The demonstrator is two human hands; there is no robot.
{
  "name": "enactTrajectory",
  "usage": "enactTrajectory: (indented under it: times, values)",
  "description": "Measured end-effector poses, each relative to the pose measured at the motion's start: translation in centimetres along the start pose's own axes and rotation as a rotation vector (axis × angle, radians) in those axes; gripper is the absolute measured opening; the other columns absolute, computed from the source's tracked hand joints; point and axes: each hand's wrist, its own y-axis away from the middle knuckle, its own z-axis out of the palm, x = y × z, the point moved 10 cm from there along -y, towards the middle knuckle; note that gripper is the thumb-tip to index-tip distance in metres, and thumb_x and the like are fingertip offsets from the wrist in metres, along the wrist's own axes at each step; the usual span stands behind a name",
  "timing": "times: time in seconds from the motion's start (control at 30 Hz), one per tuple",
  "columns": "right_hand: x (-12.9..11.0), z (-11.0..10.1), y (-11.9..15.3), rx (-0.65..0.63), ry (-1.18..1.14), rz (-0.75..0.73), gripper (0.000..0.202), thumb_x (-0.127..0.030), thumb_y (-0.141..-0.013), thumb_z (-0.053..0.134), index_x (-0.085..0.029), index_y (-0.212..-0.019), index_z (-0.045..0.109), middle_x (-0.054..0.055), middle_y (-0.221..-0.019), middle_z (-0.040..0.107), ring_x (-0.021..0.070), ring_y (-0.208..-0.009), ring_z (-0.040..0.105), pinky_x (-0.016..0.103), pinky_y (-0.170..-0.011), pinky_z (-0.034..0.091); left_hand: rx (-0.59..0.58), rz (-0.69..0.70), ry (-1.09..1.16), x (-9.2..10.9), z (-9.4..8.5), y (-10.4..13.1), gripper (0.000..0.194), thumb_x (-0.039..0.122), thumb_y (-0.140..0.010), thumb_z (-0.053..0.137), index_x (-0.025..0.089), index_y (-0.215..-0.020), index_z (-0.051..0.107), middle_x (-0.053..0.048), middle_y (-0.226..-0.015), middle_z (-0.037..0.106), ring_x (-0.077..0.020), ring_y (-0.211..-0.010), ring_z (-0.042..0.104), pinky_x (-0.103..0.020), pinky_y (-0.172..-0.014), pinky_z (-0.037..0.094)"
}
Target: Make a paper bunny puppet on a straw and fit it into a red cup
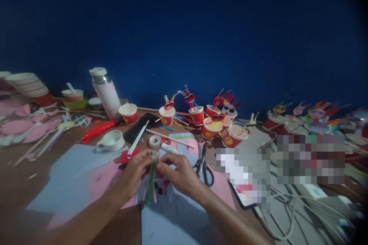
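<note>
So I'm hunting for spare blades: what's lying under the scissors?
The scissors lie on pale blue paper, handles towards a pink sheet. Striped paper lies by their tips. Whatever is beneath the papers is covered; no spare blades show.

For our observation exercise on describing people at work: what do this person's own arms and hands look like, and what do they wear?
Both forearms are bare up to the picture's lower edge: no sleeves, gloves or watch show. The left hand and right hand show no rings or markings that can be made out in the dim, bluish light. Fingernails are too small to judge.
</note>
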Motion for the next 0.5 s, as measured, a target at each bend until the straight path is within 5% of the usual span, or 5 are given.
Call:
enactTrajectory:
  times: [0.5]
  values:
    - [1.7, -0.1, 0.4, -0.033, -0.032, 0.114, 0.02, -0.027, -0.083, 0.053, -0.016, -0.072, 0.065, -0.001, -0.063, 0.064, 0.0122, -0.06, 0.061, 0.021, -0.057, 0.046, -0.061, -0.029, 0.026, -1.1, 0.0, -0.4, 0.024, 0.032, -0.068, 0.074, 0.015, -0.084, 0.066, -0.003, -0.078, 0.067, -0.0133, -0.064, 0.059, -0.022, -0.061, 0.044]
